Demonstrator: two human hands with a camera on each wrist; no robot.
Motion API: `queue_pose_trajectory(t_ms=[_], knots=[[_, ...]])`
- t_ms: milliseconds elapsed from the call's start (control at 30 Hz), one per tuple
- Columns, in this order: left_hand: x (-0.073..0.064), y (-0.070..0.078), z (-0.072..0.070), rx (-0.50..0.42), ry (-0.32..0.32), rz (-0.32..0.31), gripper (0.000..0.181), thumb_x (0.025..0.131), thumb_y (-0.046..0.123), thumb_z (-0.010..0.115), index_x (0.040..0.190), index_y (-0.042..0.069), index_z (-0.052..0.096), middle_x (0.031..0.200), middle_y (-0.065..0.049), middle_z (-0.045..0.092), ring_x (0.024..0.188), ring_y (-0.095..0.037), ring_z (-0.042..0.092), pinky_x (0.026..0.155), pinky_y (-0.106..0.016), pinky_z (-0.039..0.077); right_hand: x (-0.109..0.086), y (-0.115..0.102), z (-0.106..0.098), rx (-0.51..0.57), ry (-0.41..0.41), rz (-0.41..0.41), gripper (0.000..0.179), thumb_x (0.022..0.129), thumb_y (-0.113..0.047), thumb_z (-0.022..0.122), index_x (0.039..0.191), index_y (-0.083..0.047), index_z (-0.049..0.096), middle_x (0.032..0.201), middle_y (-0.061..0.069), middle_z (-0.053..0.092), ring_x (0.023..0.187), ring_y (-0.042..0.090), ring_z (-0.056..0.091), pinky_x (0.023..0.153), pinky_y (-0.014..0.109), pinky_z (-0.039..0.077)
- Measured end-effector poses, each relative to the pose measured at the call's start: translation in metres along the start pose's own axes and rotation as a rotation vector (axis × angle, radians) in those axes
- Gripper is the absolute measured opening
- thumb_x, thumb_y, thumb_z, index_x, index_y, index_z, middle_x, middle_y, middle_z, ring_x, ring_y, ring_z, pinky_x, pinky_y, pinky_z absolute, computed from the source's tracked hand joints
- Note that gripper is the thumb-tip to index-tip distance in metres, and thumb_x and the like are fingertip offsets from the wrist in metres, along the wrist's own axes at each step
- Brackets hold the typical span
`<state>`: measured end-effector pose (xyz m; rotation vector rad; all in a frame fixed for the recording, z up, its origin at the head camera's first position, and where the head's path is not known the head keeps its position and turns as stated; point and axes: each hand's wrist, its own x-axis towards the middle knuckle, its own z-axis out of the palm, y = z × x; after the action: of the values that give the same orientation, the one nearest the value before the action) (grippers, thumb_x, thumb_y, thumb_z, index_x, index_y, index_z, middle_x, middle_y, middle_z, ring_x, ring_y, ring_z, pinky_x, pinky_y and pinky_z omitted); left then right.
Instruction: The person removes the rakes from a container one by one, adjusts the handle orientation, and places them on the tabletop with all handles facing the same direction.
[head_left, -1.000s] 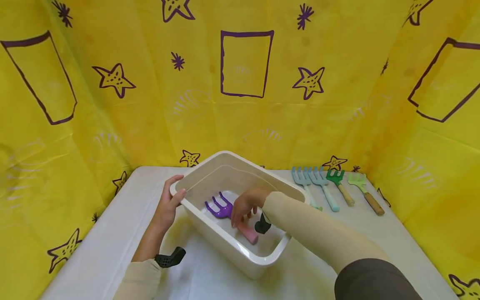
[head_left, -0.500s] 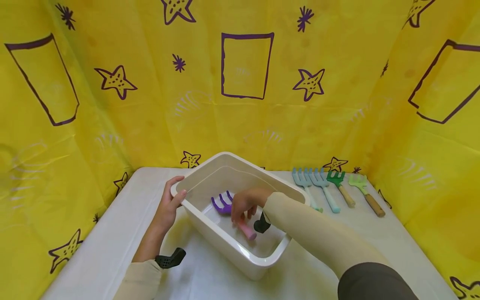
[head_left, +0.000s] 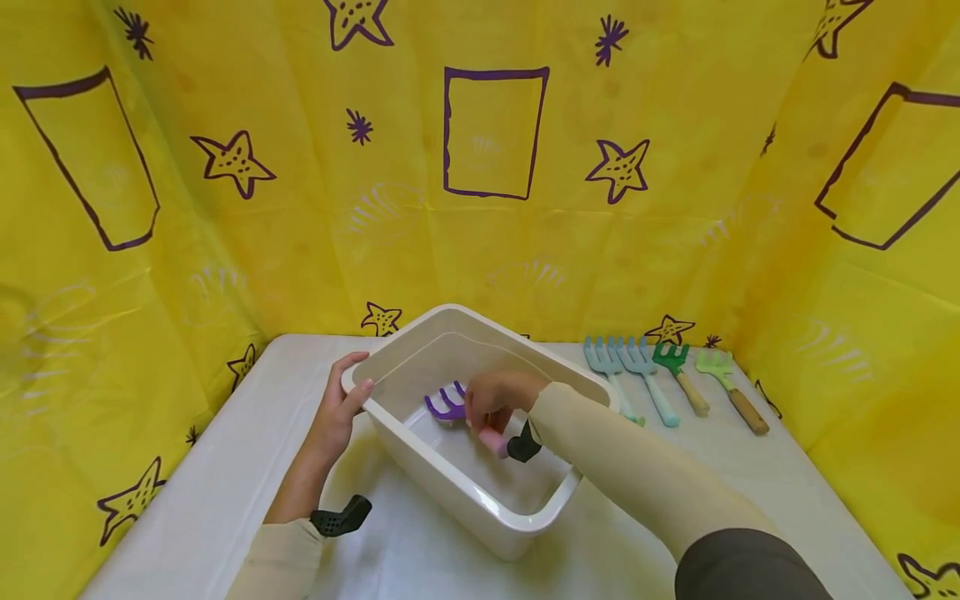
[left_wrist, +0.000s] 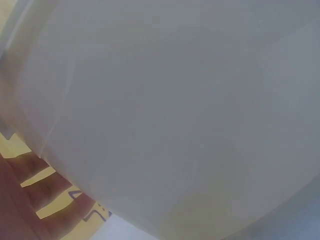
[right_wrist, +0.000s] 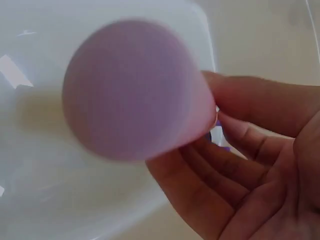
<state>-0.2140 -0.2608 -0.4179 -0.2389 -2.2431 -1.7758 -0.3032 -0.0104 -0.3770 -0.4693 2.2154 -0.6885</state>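
A white plastic bin (head_left: pixel 427 462) stands tilted toward the left on the table. My left hand (head_left: pixel 336 408) grips its left corner, thumb over the rim and fingers outside; the left wrist view shows those fingers (left_wrist: pixel 47 192) against the bin's wall. Inside the bin, my right hand (head_left: pixel 495 400) holds a small hand rake by its pink handle (head_left: pixel 493 442). The rake's purple tined head (head_left: pixel 446 407) points to the far left, partly hidden by the hand. Up close in the right wrist view, the round end of the pink handle (right_wrist: pixel 130 92) sits between thumb and fingers.
Right of the bin, several hand rakes lie in a row: two light blue ones (head_left: pixel 611 367) (head_left: pixel 652 387), a dark green one (head_left: pixel 678 371) and a light green one (head_left: pixel 731 387) with wooden handles. Yellow patterned cloth (head_left: pixel 495 242) walls the white table (head_left: pixel 225 450) in.
The pink handle has risen toward my right palm, and the purple head has shifted slightly right with its tines tipped up. My left hand and the bin stay where they were.
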Motion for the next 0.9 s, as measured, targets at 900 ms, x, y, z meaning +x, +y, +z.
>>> queue_pose_trajectory(t_ms=[900], knots=[[-0.001,0.004,0.001,-0.010,-0.003,-0.001,0.048,0.102,0.021,0.045,0.146,0.012,0.028,0.141,-0.018,0.041,0.117,-0.039,0.051,0.089,-0.037,0.044,-0.014,-0.016,-0.028,-0.079,-0.099,-0.014,0.014,0.081,-0.006,0.073,0.093,-0.003,0.066,0.079,0.014,0.066,0.070,0.027,0.063,0.069,0.037,0.056]])
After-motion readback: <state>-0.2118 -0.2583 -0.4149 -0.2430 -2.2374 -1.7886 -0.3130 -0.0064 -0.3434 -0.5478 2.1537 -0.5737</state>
